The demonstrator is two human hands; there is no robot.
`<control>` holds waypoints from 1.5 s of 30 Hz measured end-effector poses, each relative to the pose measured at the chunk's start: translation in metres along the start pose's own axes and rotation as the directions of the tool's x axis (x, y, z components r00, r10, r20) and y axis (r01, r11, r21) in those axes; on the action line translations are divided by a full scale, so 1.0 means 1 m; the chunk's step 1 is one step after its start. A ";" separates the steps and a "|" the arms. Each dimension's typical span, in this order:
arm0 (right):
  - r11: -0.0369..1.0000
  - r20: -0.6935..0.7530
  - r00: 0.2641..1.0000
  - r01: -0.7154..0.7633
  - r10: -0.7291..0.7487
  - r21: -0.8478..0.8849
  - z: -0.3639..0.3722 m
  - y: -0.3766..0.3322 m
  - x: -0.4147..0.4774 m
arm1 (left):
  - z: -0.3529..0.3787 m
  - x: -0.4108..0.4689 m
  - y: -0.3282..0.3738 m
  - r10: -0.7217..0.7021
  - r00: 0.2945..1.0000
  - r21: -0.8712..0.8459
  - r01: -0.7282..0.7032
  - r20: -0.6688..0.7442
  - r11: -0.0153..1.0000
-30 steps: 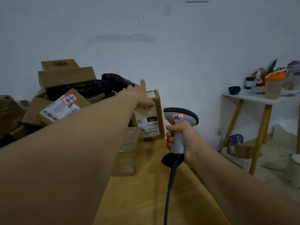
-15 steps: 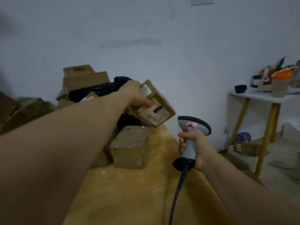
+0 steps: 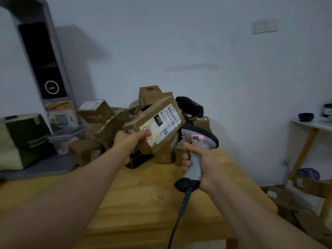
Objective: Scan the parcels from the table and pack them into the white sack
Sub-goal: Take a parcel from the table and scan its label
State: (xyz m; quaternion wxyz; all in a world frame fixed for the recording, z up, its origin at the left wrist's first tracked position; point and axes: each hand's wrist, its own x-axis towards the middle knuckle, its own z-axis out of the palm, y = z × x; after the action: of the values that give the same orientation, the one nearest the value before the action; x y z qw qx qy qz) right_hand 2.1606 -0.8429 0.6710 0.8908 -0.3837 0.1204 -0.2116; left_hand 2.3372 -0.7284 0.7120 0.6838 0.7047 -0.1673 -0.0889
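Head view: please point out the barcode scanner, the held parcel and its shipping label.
barcode scanner (image 3: 196,166), head view, on its grey handle.
held parcel (image 3: 142,121), head view, on bare cardboard beside the label.
shipping label (image 3: 169,121), head view, on its white middle.

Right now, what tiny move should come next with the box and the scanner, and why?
Probably aim the scanner at the barcode on the label of the box and scan it. The left hand holds the box up with the label showing, and the right hand grips the scanner right beside it, so scanning seems due.
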 end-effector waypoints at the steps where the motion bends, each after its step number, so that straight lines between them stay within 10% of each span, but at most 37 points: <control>1: 1.000 0.021 1.000 -0.012 0.012 -0.010 0.015 0.010 -0.006 | -0.021 -0.008 -0.007 0.007 0.999 0.000 -0.007 -0.032 1.000; 20: 0.958 0.102 0.962 -0.236 0.254 -0.164 0.173 0.130 -0.042 | -0.230 -0.086 -0.085 -0.021 0.880 -0.064 -0.011 -0.474 0.998; 45: 0.910 0.209 0.921 -0.250 0.328 -0.330 0.223 0.200 -0.044 | -0.321 -0.119 -0.117 -0.116 0.826 -0.137 0.048 -0.551 0.989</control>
State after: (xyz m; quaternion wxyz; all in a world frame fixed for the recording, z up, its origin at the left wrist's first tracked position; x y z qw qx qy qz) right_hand 2.2626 -0.5584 0.6772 0.8525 -0.5151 0.0891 -0.0038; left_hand 2.3537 -0.3853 0.5994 0.7385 0.6651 0.0753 0.0813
